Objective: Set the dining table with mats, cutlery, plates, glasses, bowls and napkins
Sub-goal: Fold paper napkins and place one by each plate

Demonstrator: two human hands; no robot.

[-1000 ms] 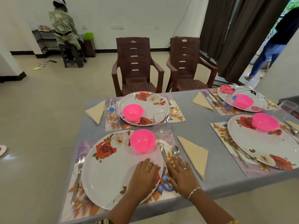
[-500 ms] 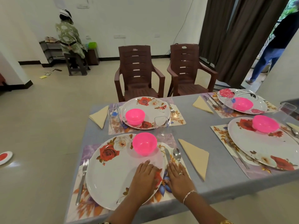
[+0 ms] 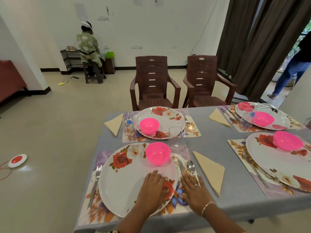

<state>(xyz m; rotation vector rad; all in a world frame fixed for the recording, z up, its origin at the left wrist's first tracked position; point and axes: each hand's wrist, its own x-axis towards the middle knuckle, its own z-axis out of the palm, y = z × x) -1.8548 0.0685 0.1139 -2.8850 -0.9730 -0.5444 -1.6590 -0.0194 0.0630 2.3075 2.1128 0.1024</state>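
Note:
My left hand rests flat on the right part of the near floral plate. My right hand lies flat on the knife and spoon handles on the floral mat. A pink bowl stands on the plate's far edge. A fork lies left of the plate. A folded beige napkin lies to the right of the cutlery. A clear glass stands beyond the bowl.
Three more place settings with plates and pink bowls fill the grey table. Two brown plastic chairs stand at the far side. One person sits at the back wall; another stands in the doorway at right.
The camera has tilted upward, showing more of the room. Both hands stay flat on the plate and the cutlery, shifted very little.

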